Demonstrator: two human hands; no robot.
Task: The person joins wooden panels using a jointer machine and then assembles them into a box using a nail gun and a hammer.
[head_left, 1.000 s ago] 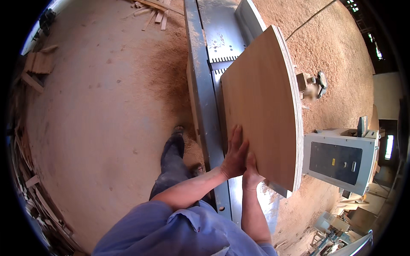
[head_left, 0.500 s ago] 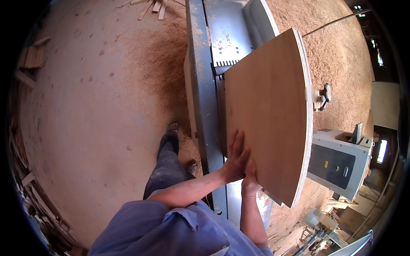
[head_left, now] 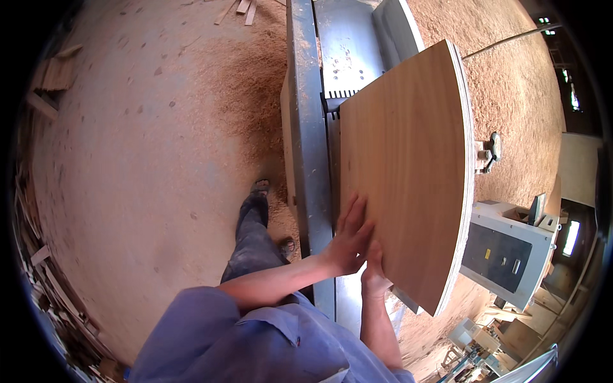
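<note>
My left hand (head_left: 348,239) lies flat with fingers spread on the near corner of the plywood panel (head_left: 405,169). My right hand (head_left: 373,271) presses against the panel's near edge just below it, fingers hidden behind the left. The panel rests on the grey machine table (head_left: 306,127), its curved edge overhanging right. Sawdust (head_left: 246,83) covers the floor beside my foot (head_left: 258,191).

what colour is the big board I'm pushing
Warm reddish-brown wood with fine straight grain and a paler edge, seen in the head view: the board.
</note>
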